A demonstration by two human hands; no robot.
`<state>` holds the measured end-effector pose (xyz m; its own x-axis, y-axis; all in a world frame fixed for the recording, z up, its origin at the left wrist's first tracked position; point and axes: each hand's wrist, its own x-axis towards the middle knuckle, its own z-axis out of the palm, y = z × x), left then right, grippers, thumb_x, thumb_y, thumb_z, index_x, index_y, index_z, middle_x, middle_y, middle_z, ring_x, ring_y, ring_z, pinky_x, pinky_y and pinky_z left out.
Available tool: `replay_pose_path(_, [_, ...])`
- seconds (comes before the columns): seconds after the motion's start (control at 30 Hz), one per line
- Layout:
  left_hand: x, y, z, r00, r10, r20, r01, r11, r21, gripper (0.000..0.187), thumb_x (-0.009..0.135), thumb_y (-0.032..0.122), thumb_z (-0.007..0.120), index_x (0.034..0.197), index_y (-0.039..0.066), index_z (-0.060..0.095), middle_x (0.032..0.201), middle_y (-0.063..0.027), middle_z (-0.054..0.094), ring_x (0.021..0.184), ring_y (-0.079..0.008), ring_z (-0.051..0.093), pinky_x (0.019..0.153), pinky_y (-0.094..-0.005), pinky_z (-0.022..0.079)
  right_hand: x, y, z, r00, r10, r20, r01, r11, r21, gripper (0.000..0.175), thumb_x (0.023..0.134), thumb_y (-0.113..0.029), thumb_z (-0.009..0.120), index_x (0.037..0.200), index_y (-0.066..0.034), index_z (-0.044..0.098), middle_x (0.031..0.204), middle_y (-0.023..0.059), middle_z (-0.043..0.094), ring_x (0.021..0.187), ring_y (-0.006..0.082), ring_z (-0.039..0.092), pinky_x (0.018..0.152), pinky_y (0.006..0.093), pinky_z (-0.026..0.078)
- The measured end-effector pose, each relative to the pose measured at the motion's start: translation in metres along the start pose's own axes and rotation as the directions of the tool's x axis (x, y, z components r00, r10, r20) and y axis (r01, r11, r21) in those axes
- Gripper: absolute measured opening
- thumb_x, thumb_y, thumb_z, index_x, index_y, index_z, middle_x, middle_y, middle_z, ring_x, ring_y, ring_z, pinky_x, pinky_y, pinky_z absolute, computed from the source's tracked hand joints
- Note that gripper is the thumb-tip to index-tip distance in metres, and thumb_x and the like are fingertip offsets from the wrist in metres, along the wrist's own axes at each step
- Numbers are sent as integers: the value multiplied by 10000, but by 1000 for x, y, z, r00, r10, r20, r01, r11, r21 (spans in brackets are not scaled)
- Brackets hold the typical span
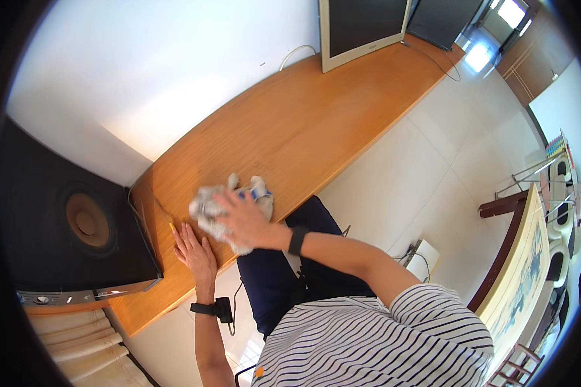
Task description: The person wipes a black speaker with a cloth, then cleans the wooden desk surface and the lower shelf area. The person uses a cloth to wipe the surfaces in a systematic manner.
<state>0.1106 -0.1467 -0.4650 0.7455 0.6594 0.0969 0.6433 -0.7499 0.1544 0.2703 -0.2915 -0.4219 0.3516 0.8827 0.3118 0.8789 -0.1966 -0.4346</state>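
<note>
My right hand presses down on a crumpled whitish-grey cloth with a blue patch, on the wooden top of a long low cabinet or bench. Motion blurs this hand and the cloth. Left of it, my left hand lies palm down on the same wood, near the front edge. Its outer fingertips meet a yellow cable plug; whether they pin it I cannot tell. A thin cable runs from the plug towards the wall.
A large black loudspeaker stands at the left end. At the far end are a flat-screen television and another dark speaker-like box. A power strip lies on the tiled floor. A table with a painted top is behind me, right.
</note>
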Motion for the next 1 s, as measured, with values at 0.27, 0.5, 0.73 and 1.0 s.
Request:
replay_pose_path(0.27, [-10, -5, 13, 977, 110, -185, -102, 993, 52, 540, 1034, 251, 455, 1522, 32, 381, 1628, -109, 319, 1547, -315, 155, 1228, -525, 109, -62, 99, 9, 959, -19, -282, -75, 945, -319, 393, 795, -375, 667, 1126, -172, 729, 1391, 137, 555, 1294, 336, 494, 961, 583, 350])
replay_pose_path(0.5, [-7, 1, 9, 981, 68, -180, -61, 997, 45, 557, 1013, 239, 485, 1510, 10, 379, 1609, -127, 342, 1534, -314, 201, 1226, -527, 146, -80, 211, -69, 757, 393, -523, -633, 639, -437, 463, 874, -439, 656, 1209, -121, 694, 1475, 141, 475, 1359, 320, 406, 997, 574, 316])
replay_pose_path(0.73, [-6, 0, 9, 978, 82, -191, -77, 996, 36, 566, 1005, 228, 507, 1512, 15, 371, 1600, -127, 355, 1528, -308, 219, 1226, -518, 153, -70, 58, 4, 991, -25, -133, -5, 976, -216, 505, 808, -431, 686, 1234, -160, 690, 1496, 155, 469, 1374, 323, 422, 984, 600, 329])
replay_pose_path(1.0, [-8, 1, 7, 978, 77, -192, -74, 997, 22, 559, 1004, 224, 508, 1506, 16, 378, 1600, -123, 354, 1526, -311, 216, 1225, -520, 155, -102, 209, -70, 913, 298, -277, -399, 792, -463, 501, 903, -453, 620, 1302, -152, 650, 1508, 136, 446, 1397, 324, 382, 1022, 588, 323])
